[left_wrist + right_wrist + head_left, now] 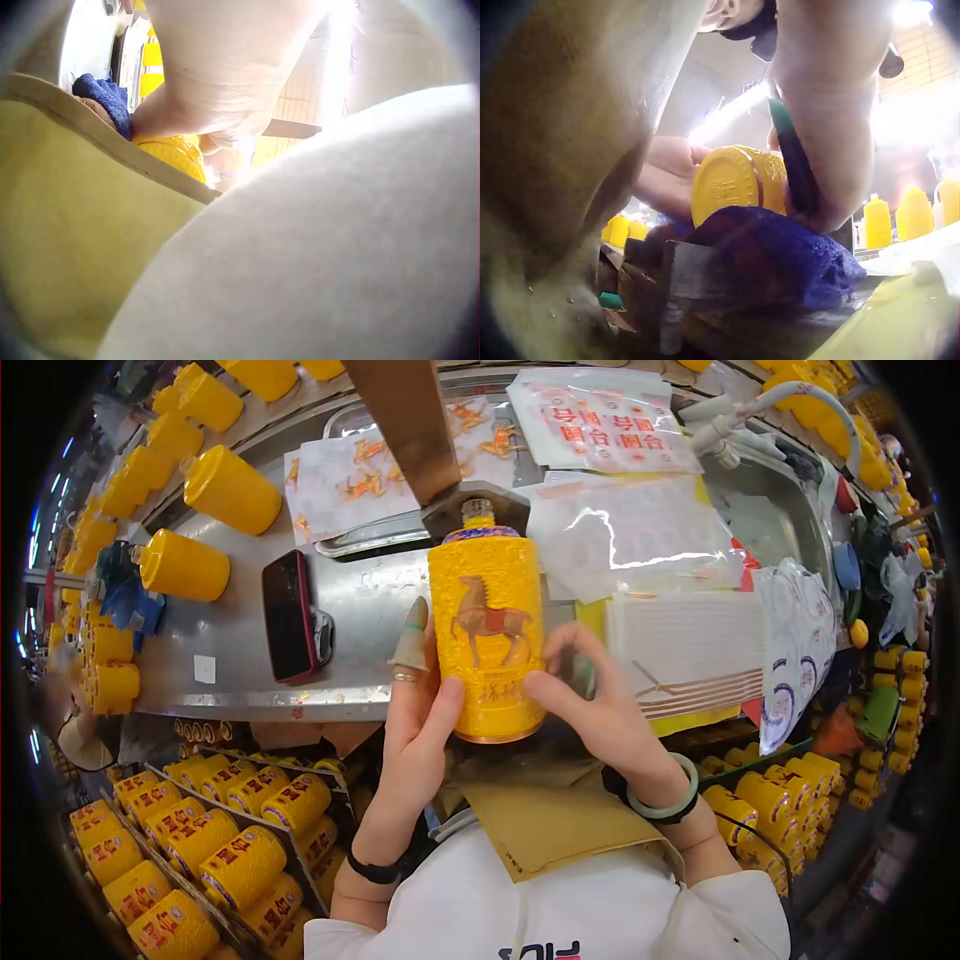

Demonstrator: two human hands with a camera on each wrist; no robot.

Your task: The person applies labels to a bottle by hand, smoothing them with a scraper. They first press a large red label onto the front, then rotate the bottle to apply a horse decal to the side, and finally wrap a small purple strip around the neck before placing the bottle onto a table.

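1. The step in hand looked like setting and pressing a horse picture (pixel 490 623) and the lettering (pixel 502 695) below it onto a yellow bottle (pixel 488 668); that is a judgement from the way the hands lay.
2. The bottle was at the front edge of the workbench (pixel 375 588), picture side up, its neck at a metal bracket (pixel 512 510). The right wrist view showed a blue cloth (pixel 772 255) near its base; whether the two touched could not be told.
3. The left hand (pixel 418 732) held the bottle's left side, thumb on the front near the lettering, other fingers along the flank.
4. The right hand (pixel 603 710) was curled at the opposite side, thumb against the lower front; its fingertips were partly hidden.
5. The next move probably called for a steady left hold and light, even thumb pressure along the lettering, without dragging the horse out of line.
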